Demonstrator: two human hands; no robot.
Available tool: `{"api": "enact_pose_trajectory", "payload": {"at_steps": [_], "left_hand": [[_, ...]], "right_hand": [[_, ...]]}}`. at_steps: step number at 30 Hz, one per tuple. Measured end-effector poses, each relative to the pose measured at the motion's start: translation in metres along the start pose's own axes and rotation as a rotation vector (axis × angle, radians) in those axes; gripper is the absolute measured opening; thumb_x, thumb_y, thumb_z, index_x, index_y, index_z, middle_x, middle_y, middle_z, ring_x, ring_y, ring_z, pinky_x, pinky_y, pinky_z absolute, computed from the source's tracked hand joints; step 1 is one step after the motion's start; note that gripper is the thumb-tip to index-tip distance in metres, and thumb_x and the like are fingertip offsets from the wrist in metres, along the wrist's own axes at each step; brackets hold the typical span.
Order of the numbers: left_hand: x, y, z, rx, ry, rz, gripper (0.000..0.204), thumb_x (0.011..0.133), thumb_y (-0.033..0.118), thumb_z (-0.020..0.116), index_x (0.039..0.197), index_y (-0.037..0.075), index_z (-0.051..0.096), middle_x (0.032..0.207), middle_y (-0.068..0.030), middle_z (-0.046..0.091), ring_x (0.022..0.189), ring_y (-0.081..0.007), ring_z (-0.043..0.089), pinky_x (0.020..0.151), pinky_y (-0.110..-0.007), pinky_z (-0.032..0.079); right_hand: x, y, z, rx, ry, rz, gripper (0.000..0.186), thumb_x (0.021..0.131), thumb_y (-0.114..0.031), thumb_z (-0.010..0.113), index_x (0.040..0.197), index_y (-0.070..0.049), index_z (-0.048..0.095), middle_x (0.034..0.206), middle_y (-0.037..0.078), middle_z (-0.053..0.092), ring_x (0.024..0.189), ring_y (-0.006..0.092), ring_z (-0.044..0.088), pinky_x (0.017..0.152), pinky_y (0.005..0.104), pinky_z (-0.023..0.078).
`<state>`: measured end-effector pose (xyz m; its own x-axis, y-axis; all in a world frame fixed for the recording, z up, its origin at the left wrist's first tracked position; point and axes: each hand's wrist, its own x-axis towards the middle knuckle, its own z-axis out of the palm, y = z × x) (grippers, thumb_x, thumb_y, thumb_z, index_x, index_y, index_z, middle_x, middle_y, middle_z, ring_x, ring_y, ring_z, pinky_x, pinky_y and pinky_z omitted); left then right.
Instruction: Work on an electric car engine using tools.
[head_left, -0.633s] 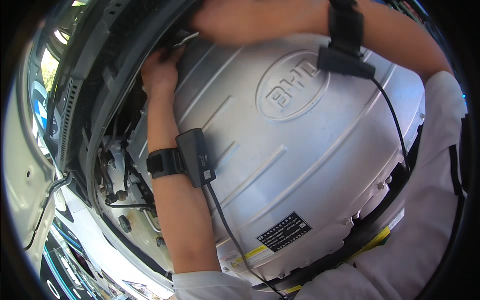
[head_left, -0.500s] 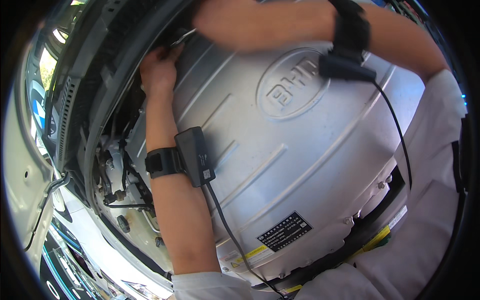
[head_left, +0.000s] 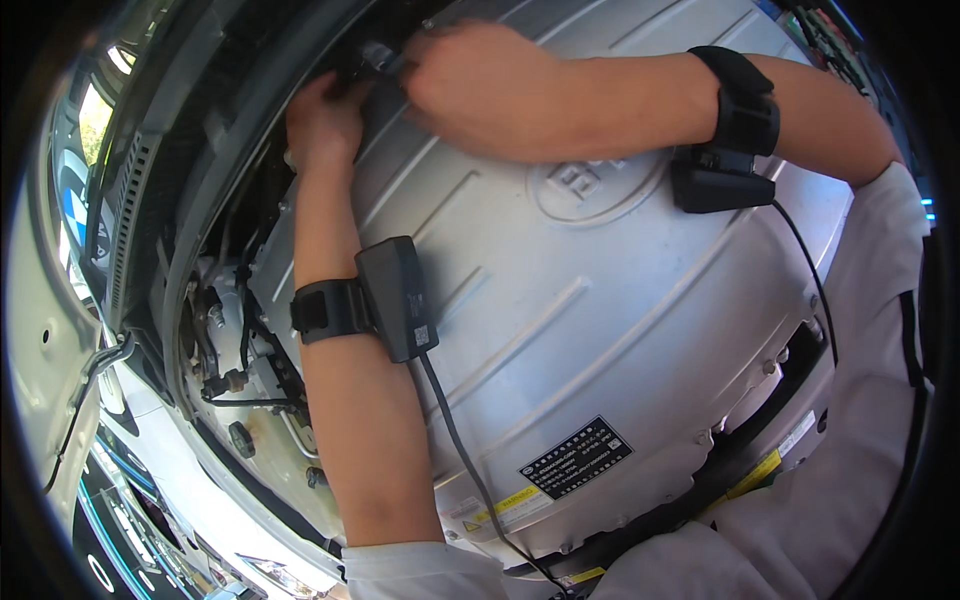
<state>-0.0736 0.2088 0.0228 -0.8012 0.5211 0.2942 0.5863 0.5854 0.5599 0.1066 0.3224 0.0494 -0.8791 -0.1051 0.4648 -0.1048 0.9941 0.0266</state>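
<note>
A large silver ribbed metal housing (head_left: pixel 520 340) with a raised oval emblem lies beneath my arms. My right hand (head_left: pixel 490 90) is closed in a fist above the housing's far edge. At its fingers shows a short shiny metal piece (head_left: pixel 378 55), blurred and partly lost in shadow; whether it is part of a tool I cannot tell. My left hand (head_left: pixel 325 130) reaches to the far left edge of the housing, its fingers curled in the dark gap close to that metal piece. What the left fingers grip is hidden. Each forearm wears a black strap with a boxy device (head_left: pixel 397 300) and cable.
Along the left runs the dark cowl panel (head_left: pixel 130 230) of a vehicle. Hoses and connectors (head_left: pixel 230 380) fill the gap beside the housing. Bolts line its near edge, beside a black data plate (head_left: pixel 576 457) and a yellow warning label (head_left: pixel 500 508). A pale raised panel (head_left: pixel 50 330) stands far left.
My right hand has shifted slightly nearer and right, its fist now showing more plainly. The left hand has moved up a little. A metal rod seen between the hands now appears as a short blurred piece.
</note>
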Motion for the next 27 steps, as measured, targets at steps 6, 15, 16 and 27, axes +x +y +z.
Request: {"api": "enact_pose_trajectory", "payload": {"at_steps": [6, 15, 16, 27], "left_hand": [[0.01, -0.009, 0.011, -0.087, -0.082, -0.075, 0.056, 0.074, 0.038, 0.077, 0.114, 0.002, 0.066, 0.115, -0.0171, 0.066, 0.109, -0.0307, 0.062, 0.094, -0.034, 0.046], [-0.005, 0.014, 0.001, 0.002, 0.023, -0.051, 0.053, 0.074, 0.037, 0.078, 0.113, 0.003, 0.067, 0.113, -0.0166, 0.067, 0.105, -0.0308, 0.063, 0.093, -0.034, 0.045], [-0.009, 0.028, 0.004, -0.041, -0.049, -0.066, 0.053, 0.074, 0.039, 0.077, 0.112, 0.002, 0.067, 0.114, -0.0167, 0.067, 0.106, -0.0312, 0.063, 0.094, -0.035, 0.045], [0.004, -0.007, 0.004, -0.087, -0.032, -0.013, 0.052, 0.074, 0.039, 0.075, 0.111, 0.004, 0.068, 0.108, -0.0161, 0.069, 0.104, -0.0284, 0.064, 0.091, -0.033, 0.046]], "right_hand": [[0.009, -0.035, -0.014, 0.24, -0.228, 0.051, 0.033, 0.083, -0.026, 0.061, 0.085, 0.007, 0.066, 0.091, 0.025, 0.063, 0.082, 0.0365, 0.064, 0.073, 0.0447, 0.054], [0.005, 0.044, -0.027, 0.185, -0.138, 0.042, 0.021, 0.073, -0.007, 0.06, 0.088, 0.004, 0.069, 0.085, 0.023, 0.068, 0.086, 0.0352, 0.067, 0.076, 0.0469, 0.053], [0.005, 0.072, -0.013, 0.084, -0.114, 0.064, 0.02, 0.072, -0.011, 0.061, 0.085, 0.002, 0.068, 0.085, 0.022, 0.067, 0.085, 0.0363, 0.066, 0.078, 0.0468, 0.052], [-0.012, -0.009, -0.022, 0.098, -0.126, 0.054, 0.022, 0.081, -0.015, 0.06, 0.087, 0.006, 0.066, 0.091, 0.024, 0.063, 0.082, 0.0369, 0.065, 0.072, 0.0448, 0.053]]}}
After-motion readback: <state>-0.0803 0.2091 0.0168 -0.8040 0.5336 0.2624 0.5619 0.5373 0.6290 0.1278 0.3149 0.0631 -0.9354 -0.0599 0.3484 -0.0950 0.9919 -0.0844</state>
